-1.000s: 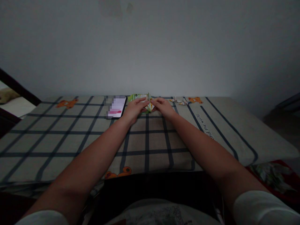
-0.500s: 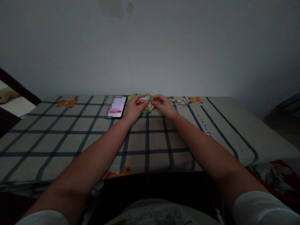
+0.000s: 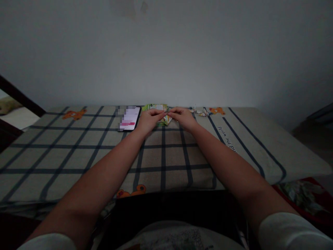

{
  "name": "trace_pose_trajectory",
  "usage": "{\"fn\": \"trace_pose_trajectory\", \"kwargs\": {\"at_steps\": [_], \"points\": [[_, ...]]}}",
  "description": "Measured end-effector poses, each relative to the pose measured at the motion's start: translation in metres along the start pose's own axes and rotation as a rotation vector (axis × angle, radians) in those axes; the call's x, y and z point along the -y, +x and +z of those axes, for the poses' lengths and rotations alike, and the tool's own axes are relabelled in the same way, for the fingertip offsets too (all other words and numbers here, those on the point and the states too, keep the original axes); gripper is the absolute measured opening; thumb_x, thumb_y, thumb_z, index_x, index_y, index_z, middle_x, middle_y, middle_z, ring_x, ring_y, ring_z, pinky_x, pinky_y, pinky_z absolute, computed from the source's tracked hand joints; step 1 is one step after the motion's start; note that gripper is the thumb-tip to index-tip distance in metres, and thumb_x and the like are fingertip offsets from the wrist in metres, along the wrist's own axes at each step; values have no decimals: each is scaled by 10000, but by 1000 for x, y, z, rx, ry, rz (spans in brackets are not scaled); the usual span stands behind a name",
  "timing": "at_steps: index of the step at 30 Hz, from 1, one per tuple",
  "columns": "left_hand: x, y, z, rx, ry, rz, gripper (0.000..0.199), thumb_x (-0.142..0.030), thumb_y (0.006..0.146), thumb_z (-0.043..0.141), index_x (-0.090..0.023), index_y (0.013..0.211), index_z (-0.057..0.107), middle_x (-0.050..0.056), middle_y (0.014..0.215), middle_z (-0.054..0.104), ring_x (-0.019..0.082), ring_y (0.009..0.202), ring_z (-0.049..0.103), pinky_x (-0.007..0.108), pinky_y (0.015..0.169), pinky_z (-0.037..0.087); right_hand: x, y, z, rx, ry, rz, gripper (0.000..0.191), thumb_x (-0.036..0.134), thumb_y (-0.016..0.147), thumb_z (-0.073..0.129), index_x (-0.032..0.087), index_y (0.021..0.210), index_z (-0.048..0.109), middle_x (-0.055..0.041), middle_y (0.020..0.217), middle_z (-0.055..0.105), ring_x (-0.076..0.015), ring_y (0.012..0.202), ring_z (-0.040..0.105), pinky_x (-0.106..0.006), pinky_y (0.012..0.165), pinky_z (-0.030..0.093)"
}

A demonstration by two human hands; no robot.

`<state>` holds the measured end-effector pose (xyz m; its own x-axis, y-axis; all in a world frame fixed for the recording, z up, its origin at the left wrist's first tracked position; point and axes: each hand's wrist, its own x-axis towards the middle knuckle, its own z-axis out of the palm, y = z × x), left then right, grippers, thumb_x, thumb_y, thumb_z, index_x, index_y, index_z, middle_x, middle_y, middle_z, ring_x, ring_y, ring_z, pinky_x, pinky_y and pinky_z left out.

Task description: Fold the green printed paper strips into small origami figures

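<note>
My left hand [image 3: 150, 120] is closed in a pinch, its thumb and forefinger meeting at the fingertips. My right hand [image 3: 184, 118] pinches the same way, and the two sets of fingertips almost touch. Between them shows a small folded printed piece [image 3: 168, 119], white, yellow and green; whether it is paper or wrapper I cannot tell. Behind and under my left fingers lies a green printed packet or sheet [image 3: 156, 106], partly covered by the hand. Just right of my right hand rest some small folded colourful pieces [image 3: 201, 111].
A phone [image 3: 129, 119] with a lit screen lies left of my left hand. The table wears a checked cloth [image 3: 163, 156] with bear prints, against a grey wall [image 3: 166, 52]. A red container [image 3: 309, 198] holding crumpled printed material stands low at the right.
My fingers have flattened, and my right hand has dipped slightly. The fingertips stay close together, and more of the green packet shows behind the left hand.
</note>
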<state>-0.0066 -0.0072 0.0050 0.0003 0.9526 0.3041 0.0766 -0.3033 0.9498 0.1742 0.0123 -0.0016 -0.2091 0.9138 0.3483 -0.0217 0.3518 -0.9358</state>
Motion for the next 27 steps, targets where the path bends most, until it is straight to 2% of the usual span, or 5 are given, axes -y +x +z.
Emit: {"fn": "trace_pose_trajectory", "kwargs": {"at_steps": [4, 10, 14, 20, 27], "points": [[0, 1, 2, 15, -147, -64, 441, -407, 589, 876, -160, 932, 753, 43, 834, 744, 163, 758, 668, 306, 768, 522, -7, 3, 2, 60, 178, 93, 332, 447, 628, 841, 200, 839, 770, -15, 874, 756, -135, 771, 642, -300, 800, 512], [-4, -1, 3, 84, -162, -38, 553, -344, 611, 853, -163, 1107, 686, -29, 685, 658, 117, 638, 608, 260, 683, 485, -7, 1, 1, 7, 110, 76, 346, 446, 652, 831, 189, 859, 726, -9, 825, 738, -125, 723, 627, -288, 763, 504], [-4, -4, 5, 78, -146, -69, 551, -341, 632, 830, -173, 1134, 679, -17, 714, 665, 128, 659, 617, 269, 693, 491, 1, -2, 3, 6, 122, 38, 494, 450, 652, 828, 228, 1034, 607, 37, 751, 684, -130, 711, 628, -277, 718, 505], [-4, -5, 6, 65, -194, -86, 528, -351, 668, 800, -160, 1148, 692, 59, 880, 746, 167, 767, 678, 312, 760, 529, 1, -1, 3, -13, 128, 35, 518, 447, 663, 823, 231, 1067, 581, 40, 732, 665, -139, 725, 642, -287, 727, 526], [-7, -4, 5, -10, -164, -59, 433, -284, 680, 782, -153, 1086, 711, 48, 836, 743, 168, 774, 691, 318, 780, 550, -8, 2, 5, 17, 148, 189, 465, 591, 584, 840, 180, 753, 703, -32, 777, 721, -171, 736, 660, -340, 756, 578]]}}
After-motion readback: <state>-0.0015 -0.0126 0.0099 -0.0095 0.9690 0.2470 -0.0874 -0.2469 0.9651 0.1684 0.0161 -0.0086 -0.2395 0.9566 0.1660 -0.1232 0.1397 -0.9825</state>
